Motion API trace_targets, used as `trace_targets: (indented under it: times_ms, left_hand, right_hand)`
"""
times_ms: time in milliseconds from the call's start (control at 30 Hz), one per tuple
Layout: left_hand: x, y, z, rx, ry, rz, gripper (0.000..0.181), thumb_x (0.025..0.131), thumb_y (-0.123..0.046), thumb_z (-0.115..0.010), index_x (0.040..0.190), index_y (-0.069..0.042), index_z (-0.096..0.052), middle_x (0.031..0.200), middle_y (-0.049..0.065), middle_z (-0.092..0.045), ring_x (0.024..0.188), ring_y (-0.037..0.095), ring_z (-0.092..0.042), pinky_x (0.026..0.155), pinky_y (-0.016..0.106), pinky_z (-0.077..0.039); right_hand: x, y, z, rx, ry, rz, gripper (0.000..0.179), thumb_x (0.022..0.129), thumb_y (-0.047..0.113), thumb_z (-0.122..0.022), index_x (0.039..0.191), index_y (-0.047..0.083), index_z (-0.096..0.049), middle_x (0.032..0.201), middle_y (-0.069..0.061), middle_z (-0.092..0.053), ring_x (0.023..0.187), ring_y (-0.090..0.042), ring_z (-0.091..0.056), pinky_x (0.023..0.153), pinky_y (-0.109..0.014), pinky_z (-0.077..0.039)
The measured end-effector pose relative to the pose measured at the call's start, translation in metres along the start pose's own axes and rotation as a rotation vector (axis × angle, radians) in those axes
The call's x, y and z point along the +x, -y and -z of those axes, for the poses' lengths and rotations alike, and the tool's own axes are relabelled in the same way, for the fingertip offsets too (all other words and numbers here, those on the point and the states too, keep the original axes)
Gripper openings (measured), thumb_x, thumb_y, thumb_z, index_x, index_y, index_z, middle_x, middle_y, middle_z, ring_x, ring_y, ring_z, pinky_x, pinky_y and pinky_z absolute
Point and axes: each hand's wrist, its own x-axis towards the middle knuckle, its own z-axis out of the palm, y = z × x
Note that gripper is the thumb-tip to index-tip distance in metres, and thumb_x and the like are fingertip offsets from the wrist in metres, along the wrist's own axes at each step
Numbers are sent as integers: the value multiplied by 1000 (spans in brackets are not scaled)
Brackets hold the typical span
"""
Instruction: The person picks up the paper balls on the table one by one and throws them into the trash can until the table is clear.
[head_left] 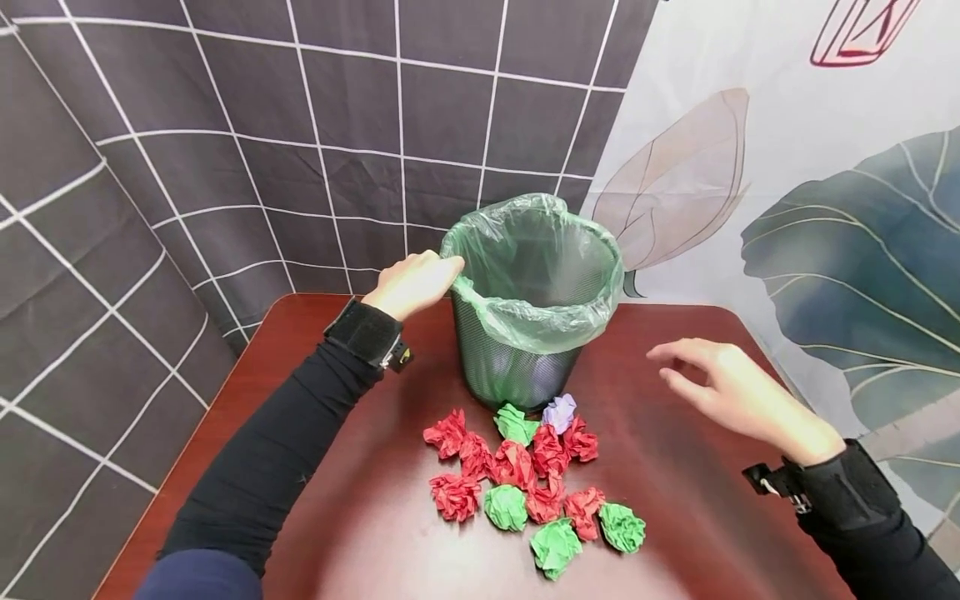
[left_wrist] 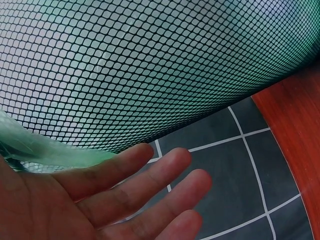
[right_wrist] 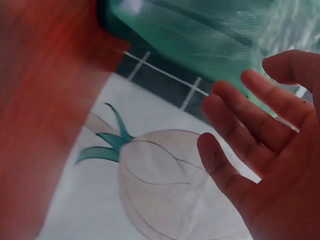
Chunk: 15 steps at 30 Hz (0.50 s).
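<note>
A black mesh wastebasket (head_left: 517, 379) lined with a translucent green trash bag (head_left: 551, 325) stands on the table. At its left rim my left hand (head_left: 416, 283) holds on, the thumb at the bag's folded edge. The left wrist view shows the other fingers (left_wrist: 150, 187) stretched along the outside of the mesh; the thumb is hidden there. To the right of the basket, my right hand (head_left: 723, 392) hovers above the table with loosely bent fingers and nothing in them. Crumpled paper balls lie before the basket: several red (head_left: 513, 464), several green (head_left: 555, 546) and one purple (head_left: 559, 412).
The reddish-brown table (head_left: 360, 508) has rounded far corners. Behind it hangs a dark cloth (head_left: 345, 108) with a white grid, and to the right a pale cloth (head_left: 697, 242) printed with leaves.
</note>
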Motion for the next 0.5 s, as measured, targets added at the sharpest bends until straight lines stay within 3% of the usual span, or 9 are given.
trace_targets:
  times_ms: [133,300,400,500]
  left_hand:
    - [-1,1,-2,1,-16,-28,35,99,-40,-36,85,-16,-55,92,6,-65,88,30,-63,72,55,-50]
    - [-1,4,-3,52,-25,-91,26,99,-32,-38,88,-17,-55,89,6,-65,85,31,-64,68,55,-50]
    - [-1,4,-3,58,-23,-96,24,99,-31,-38,89,-17,-54,92,7,-65,88,32,-65,68,56,-50]
    - [-1,4,-5,57,-21,-93,24,99,-31,-38,88,-17,-54,93,6,-66,89,33,-65,68,57,-50]
  right_hand:
    - [-12,-2,-19,70,109,-17,30,86,7,-75,113,19,-70,100,12,-70,82,1,-60,74,-18,-50]
    - [-32,8,-51,131,352,-57,37,91,34,-75,123,17,-68,112,8,-70,93,-7,-64,81,-32,-54]
    - [-46,18,-65,177,467,-71,51,88,49,-74,127,17,-66,117,6,-68,94,-9,-62,81,-32,-53]
    - [-58,27,-75,252,551,-91,55,83,55,-76,124,19,-66,112,9,-66,87,-5,-59,74,-29,-51]
